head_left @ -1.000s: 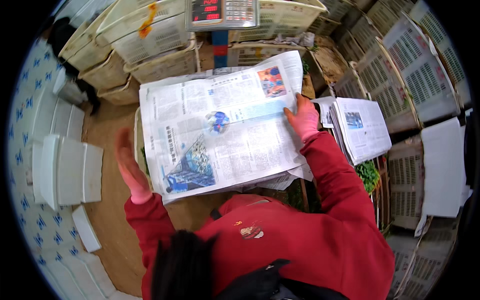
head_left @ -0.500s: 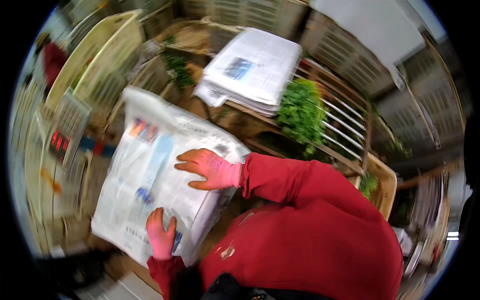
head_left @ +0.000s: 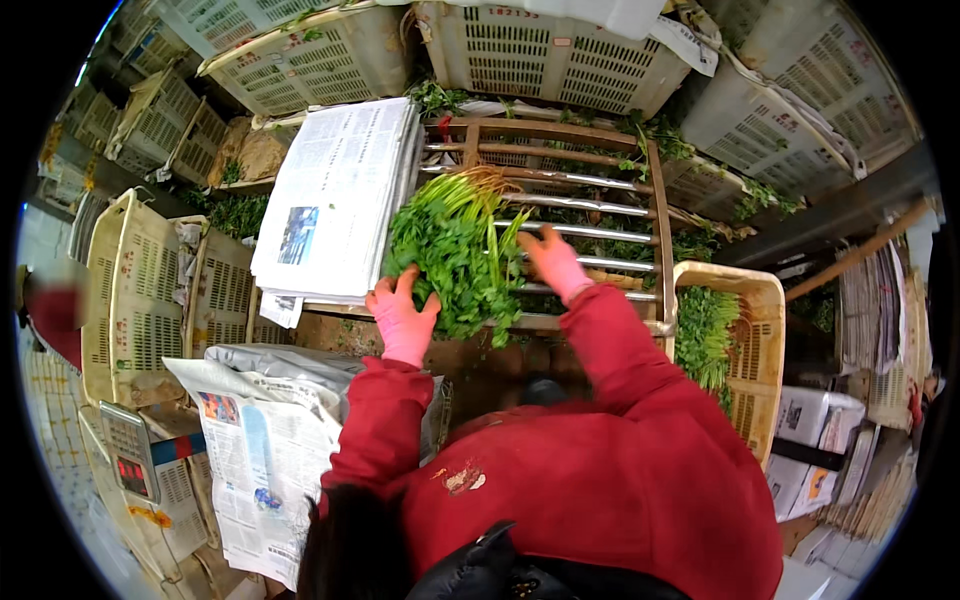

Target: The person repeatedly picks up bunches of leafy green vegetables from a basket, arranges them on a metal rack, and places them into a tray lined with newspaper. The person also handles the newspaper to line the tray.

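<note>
A bunch of coriander-like leafy greens [head_left: 445, 262], its pale roots at the far end, lies on a wooden rack with metal bars [head_left: 600, 235]. At the near-left edge of the leaves is my left hand [head_left: 402, 325], in a pink glove with orange fingers, its fingers spread and touching them. My right hand [head_left: 557, 265], gloved alike, is open beside the stems on the right, over the bars. Left of the greens, a stack of newspapers [head_left: 335, 190] rests on the rack. Below it, at lower left, stands a newspaper-covered bundle [head_left: 265, 440].
A yellowish crate [head_left: 760, 370] with more greens stands to the right of the rack. Slatted plastic crates [head_left: 560, 60] line the back. At left are another tall crate [head_left: 150, 300] and a digital scale display [head_left: 130, 455]. Folded newspapers [head_left: 870, 310] are piled at far right.
Both hands have left the newspaper-covered bundle and moved to the greens on the rack. My view has turned, so the rack now sits in the middle and the bundle at lower left.
</note>
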A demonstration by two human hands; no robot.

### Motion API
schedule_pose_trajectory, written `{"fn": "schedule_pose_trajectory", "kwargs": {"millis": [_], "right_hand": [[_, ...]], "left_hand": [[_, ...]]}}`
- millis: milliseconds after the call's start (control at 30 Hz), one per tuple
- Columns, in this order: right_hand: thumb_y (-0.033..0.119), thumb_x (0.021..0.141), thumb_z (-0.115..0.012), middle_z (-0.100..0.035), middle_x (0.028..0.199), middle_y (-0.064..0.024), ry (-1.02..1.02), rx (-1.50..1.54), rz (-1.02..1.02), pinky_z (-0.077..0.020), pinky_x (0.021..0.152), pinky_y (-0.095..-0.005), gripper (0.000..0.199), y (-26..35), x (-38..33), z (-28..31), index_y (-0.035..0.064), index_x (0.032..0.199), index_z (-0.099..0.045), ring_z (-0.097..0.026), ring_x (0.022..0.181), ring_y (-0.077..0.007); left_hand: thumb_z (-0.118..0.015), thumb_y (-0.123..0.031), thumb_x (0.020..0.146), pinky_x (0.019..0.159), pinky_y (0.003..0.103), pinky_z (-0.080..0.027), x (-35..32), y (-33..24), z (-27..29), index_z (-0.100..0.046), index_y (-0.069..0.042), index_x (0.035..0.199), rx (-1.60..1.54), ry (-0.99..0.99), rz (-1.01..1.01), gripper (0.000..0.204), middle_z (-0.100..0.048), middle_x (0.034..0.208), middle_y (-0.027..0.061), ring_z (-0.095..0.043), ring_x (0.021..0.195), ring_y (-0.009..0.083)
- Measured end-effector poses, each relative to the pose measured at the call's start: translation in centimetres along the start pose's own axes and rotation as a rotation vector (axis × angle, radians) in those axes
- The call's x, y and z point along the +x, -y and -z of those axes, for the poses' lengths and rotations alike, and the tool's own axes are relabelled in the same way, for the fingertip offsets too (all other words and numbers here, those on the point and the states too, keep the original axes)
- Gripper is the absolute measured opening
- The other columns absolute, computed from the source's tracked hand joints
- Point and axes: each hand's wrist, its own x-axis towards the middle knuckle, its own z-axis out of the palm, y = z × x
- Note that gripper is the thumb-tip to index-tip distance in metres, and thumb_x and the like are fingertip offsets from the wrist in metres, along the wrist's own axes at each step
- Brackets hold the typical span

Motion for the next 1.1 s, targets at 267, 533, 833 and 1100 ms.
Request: {"fn": "schedule_pose_trajectory", "kwargs": {"millis": [267, 533, 833, 1100], "right_hand": [[0.014, 0.086, -0.069, -0.068, 0.103, -0.0184, -0.049, 0.583, 0.153, -0.0520, 0.074, -0.0356, 0.075, 1.9, -0.9, 1.1, 0.0011, 0.151, -0.034, -0.066, 0.086, -0.0243], [0.039, 0.092, -0.066, -0.070, 0.108, -0.0230, 0.020, -0.108, 0.103, -0.0532, 0.085, -0.0442, 0.066, 1.6, 0.0, 9.3, 0.0017, 0.143, -0.048, -0.068, 0.100, -0.0393], [0.044, 0.082, -0.074, -0.071, 0.096, -0.0175, 0.042, -0.341, -0.045, -0.0528, 0.082, -0.0450, 0.080, 3.7, 3.6, 8.4, 0.0022, 0.144, -0.044, -0.068, 0.095, -0.0380], [0.017, 0.093, -0.066, -0.072, 0.091, -0.0151, -0.432, 0.045, -0.041, -0.0523, 0.069, -0.0372, 0.053, 2.4, 3.3, 8.1, 0.0039, 0.141, -0.050, -0.069, 0.078, -0.0270]], "left_hand": [[-0.071, -0.011, 0.079, 0.076, 0.044, -0.052, -0.5, -11.0, -2.4, -0.068, -0.013, 0.101, -0.360, 0.315, -0.012, 0.022, -0.064, 0.095, 0.0122, -0.063, 0.089, 0.0373], [-0.066, -0.039, 0.091, 0.083, 0.041, -0.054, 6.2, -11.1, 3.1, -0.061, -0.018, 0.135, -0.488, 1.103, -0.236, 0.049, -0.068, 0.110, 0.0181, -0.068, 0.094, 0.0352], [-0.084, -0.046, 0.070, 0.115, 0.049, -0.032, 12.4, -10.0, -7.1, -0.040, -0.002, 0.149, -0.155, 0.361, 0.060, 0.100, -0.036, 0.152, 0.0293, -0.036, 0.140, 0.0459], [-0.081, -0.033, 0.074, 0.107, 0.048, -0.040, 10.1, -6.6, -12.5, -0.036, 0.002, 0.149, -0.394, 0.141, 0.118, 0.094, -0.040, 0.145, 0.0330, -0.045, 0.129, 0.0470]]}}
